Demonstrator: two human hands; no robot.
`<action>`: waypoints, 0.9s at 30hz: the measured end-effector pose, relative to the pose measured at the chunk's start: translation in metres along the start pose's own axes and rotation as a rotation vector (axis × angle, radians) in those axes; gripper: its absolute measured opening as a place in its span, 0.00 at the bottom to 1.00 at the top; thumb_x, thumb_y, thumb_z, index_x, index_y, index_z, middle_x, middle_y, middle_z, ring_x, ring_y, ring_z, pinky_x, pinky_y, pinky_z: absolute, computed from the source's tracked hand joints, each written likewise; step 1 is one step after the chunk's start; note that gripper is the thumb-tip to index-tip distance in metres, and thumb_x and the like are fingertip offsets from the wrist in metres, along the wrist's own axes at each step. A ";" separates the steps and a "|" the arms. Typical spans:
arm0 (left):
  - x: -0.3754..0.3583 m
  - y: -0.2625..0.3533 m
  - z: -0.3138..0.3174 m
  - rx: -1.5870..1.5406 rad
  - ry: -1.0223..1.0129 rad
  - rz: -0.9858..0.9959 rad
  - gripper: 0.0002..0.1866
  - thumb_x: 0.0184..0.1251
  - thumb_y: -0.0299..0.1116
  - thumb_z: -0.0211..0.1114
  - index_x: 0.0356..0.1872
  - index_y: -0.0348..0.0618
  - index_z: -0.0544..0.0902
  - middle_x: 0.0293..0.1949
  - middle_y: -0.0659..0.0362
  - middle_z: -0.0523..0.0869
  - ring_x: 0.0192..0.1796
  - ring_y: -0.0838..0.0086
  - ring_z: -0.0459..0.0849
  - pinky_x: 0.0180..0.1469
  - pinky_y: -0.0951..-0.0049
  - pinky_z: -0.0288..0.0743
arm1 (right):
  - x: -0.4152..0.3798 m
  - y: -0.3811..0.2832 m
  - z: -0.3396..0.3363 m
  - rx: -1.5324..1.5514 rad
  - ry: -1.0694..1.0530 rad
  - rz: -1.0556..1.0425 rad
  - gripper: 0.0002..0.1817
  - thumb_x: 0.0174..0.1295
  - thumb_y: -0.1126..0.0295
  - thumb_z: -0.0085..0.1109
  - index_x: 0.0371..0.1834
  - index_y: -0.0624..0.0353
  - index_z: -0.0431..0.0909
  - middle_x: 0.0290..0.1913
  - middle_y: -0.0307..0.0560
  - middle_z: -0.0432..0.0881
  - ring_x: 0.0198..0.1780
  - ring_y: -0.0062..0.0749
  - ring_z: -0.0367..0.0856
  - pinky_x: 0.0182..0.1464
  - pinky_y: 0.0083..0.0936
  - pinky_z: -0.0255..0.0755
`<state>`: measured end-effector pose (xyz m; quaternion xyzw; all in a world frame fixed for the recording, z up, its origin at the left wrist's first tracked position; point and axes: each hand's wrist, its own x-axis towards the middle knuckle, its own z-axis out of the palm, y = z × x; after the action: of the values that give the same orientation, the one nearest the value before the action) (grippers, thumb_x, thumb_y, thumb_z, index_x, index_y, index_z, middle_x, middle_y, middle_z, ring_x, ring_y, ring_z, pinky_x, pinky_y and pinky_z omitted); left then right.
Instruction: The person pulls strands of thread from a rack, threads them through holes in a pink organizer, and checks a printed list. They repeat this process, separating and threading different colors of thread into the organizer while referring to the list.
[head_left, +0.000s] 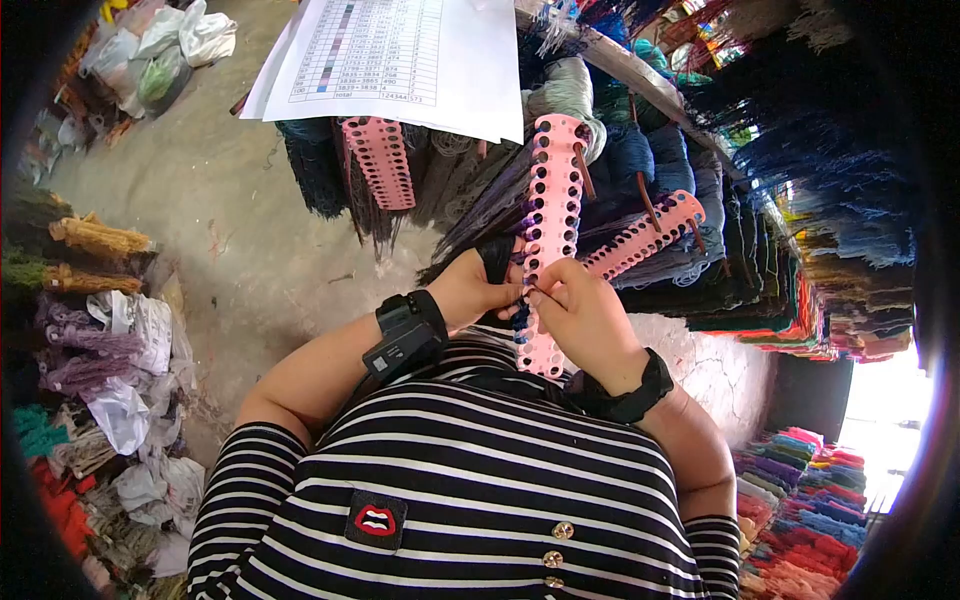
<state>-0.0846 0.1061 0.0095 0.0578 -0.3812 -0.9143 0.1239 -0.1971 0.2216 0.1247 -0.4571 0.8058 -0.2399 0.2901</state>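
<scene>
Right hand (590,318) in the head view: thumb and fingertips pinching the left edge of a pink holed strip (557,190); whether thread is caught between them too is too small to tell. Left hand (472,290) just beside it, fingers curled in around a black thread bundle (497,262), thumb tip pointing at the same edge, nearly meeting the right fingertips. Strip is in front of the person's chest, long way up the frame, slightly tilted, round holes down both long edges; dark blue and purple thread tufts (521,322) along its left edge. Second pink strip (385,165) upper left of the hands, partly under printed sheets (410,110) with a table of numbers; third pink strip (650,236) slanted at right, on hanging dark yarn (680,270). Grey-blue skeins (632,160) above that. Dark band on each wrist, a boxy device (400,345) at the left one. Black-and-white striped top (450,480), lips patch, buttons. Concrete floor (270,240) left; yarn and plastic bags (145,480) along the left side, coloured yarn stacks (805,500) lower right.
</scene>
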 end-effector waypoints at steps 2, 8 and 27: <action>0.000 -0.001 0.000 -0.007 0.010 0.003 0.20 0.64 0.19 0.62 0.56 0.42 0.71 0.31 0.64 0.77 0.27 0.81 0.74 0.28 0.80 0.67 | -0.001 -0.003 -0.001 -0.008 -0.012 -0.025 0.10 0.59 0.69 0.58 0.39 0.64 0.74 0.29 0.59 0.82 0.33 0.52 0.83 0.36 0.39 0.75; -0.003 0.004 0.005 0.013 0.032 -0.006 0.22 0.63 0.18 0.62 0.58 0.40 0.70 0.31 0.64 0.76 0.27 0.80 0.74 0.28 0.80 0.67 | 0.000 -0.001 0.000 0.012 -0.002 -0.033 0.10 0.60 0.70 0.58 0.40 0.64 0.73 0.31 0.60 0.82 0.34 0.54 0.83 0.36 0.40 0.75; -0.006 0.008 0.006 0.007 0.003 -0.014 0.28 0.65 0.19 0.60 0.66 0.41 0.66 0.34 0.64 0.77 0.28 0.80 0.72 0.30 0.79 0.66 | 0.001 0.006 0.004 -0.023 0.042 -0.027 0.11 0.58 0.71 0.57 0.42 0.62 0.72 0.31 0.61 0.82 0.35 0.57 0.82 0.37 0.43 0.75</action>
<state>-0.0781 0.1064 0.0191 0.0622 -0.3839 -0.9137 0.1180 -0.1986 0.2228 0.1179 -0.4660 0.8082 -0.2438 0.2647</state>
